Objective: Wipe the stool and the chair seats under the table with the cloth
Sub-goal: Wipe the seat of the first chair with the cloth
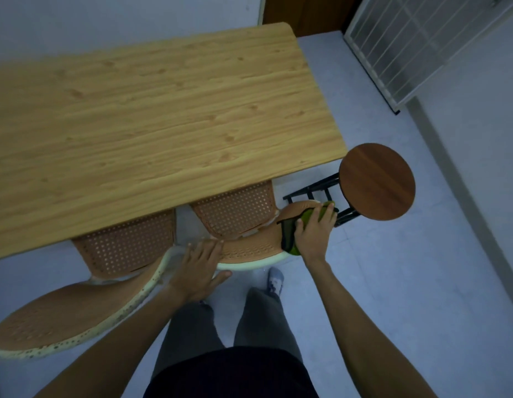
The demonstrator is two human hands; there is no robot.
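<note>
- Two perforated orange chairs (238, 214) sit tucked under your wooden bench (152, 110).
- Your right hand (314, 234) fingers (327, 215) press the green cloth (292, 237) onto the right chair's back.
- Your left hand (199, 271) lies flat, fingers spread, between both backs.
- Round stool (377, 180) stands just beside the bench corner.

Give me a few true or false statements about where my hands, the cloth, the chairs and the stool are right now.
1. The right hand presses the green cloth on a chair's backrest. True.
2. The left hand holds the cloth. False: it rests empty on the chair back edge.
3. The round stool stands tucked fully under the table. False: it stands beside the table corner.
4. Two perforated chair seats sit partly under the table. True.
</note>
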